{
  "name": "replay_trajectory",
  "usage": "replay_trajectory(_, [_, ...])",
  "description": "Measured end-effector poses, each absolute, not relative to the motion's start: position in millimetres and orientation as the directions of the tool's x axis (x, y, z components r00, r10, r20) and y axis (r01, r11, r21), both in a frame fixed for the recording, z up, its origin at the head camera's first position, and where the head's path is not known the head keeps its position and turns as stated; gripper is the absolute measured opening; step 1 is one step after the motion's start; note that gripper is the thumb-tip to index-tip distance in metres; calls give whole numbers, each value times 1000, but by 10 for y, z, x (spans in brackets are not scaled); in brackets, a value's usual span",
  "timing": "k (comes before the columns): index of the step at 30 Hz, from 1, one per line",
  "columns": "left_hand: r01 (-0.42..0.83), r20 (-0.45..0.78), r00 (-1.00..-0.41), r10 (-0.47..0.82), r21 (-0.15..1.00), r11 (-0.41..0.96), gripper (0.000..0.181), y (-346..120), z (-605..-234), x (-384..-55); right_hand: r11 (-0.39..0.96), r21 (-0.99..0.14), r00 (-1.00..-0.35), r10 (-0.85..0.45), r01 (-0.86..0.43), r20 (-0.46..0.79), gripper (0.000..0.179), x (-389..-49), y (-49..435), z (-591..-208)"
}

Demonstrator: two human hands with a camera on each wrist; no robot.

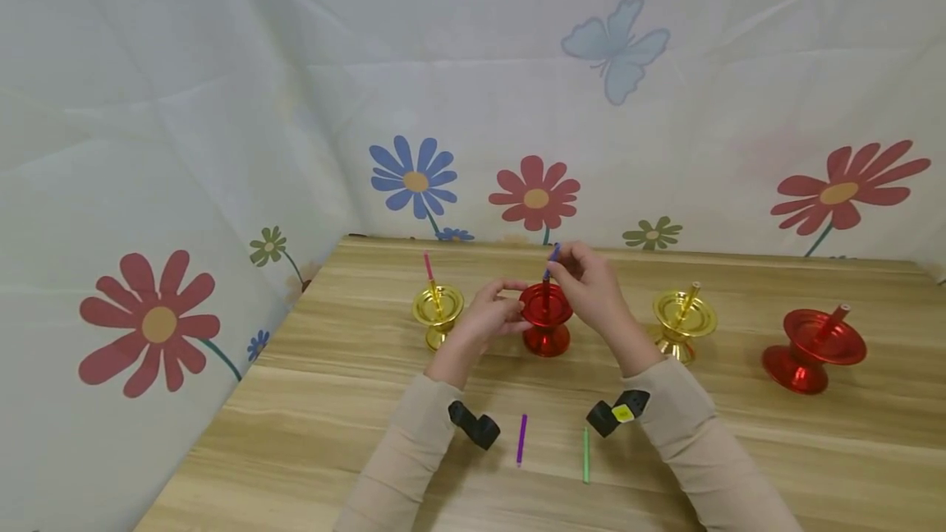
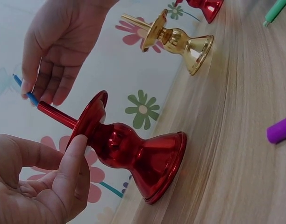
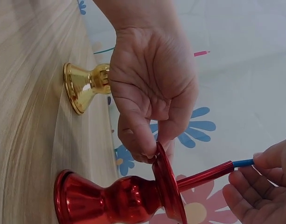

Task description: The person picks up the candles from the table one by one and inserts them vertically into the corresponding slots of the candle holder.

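My left hand (image 1: 488, 316) pinches the dish rim of a shiny red candle holder (image 1: 547, 343) that stands upright on the table. A thin blue candle (image 2: 18, 82) is between the thumb and fingertips of my right hand (image 1: 594, 286). Its lower end sits at the mouth of the holder's red tube (image 3: 208, 176); how deep it goes in, I cannot tell. Left of the hands, a gold candle holder (image 1: 438, 318) has a pink candle (image 1: 429, 266) upright in its tube.
To the right stand another gold holder (image 1: 684, 315) and another red holder (image 1: 805, 351), their tubes without candles. A purple candle (image 1: 521, 440) and a green candle (image 1: 587, 456) lie on the wooden table (image 1: 281, 433) near the forearms. A flowered cloth (image 1: 458, 89) hangs behind.
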State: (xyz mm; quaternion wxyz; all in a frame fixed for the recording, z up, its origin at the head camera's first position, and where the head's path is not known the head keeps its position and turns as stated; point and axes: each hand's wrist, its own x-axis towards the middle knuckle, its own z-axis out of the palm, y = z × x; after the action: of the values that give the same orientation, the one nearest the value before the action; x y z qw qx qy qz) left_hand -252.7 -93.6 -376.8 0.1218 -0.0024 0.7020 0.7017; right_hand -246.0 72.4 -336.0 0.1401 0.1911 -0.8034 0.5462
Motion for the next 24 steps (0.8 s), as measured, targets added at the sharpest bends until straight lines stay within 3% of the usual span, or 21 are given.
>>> replay_trajectory(13, [-178, -182, -968, 173, 983, 36, 34, -952, -3757, -2513, 467, -687, -824, -206, -557, 528, 9, -2436, 695, -3368])
replay_trajectory(24, [-189, -189, -967, 173, 982, 18, 34, -939, -3759, -2525, 501, -642, -796, -186, -581, 575, 12, -2439, 656, -3419])
